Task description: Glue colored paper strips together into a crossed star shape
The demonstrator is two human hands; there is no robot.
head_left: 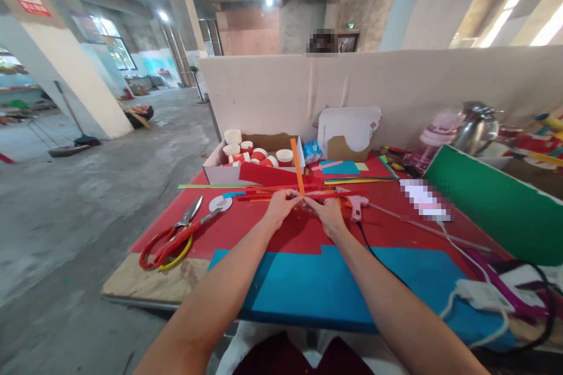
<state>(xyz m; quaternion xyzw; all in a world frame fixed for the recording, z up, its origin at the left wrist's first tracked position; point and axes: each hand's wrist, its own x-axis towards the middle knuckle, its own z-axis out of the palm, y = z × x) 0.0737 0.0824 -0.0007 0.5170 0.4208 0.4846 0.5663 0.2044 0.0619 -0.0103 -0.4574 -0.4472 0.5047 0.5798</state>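
Note:
An orange strip (298, 165) stands nearly upright over the table, its lower end between the fingertips of both hands. My left hand (280, 209) is closed, pinching at the strip's base. From the other side my right hand (329, 215) meets it there, thumb and finger pressed on the same end. Red strips (341, 194) lie flat just behind the fingers. A pink hot glue gun (356, 206) rests right beside my right hand. Left of my left hand lie a white round disc (220, 204) and red-handled scissors (169, 240).
Behind the hands stands a box (220, 174) of red and white paper cups (259, 155). A green board (497, 205), a metal jug (477, 129) and a power strip (484, 296) with cables occupy the right side. Blue sheet (299, 287) covers the front edge; a white partition (373, 82) rises behind.

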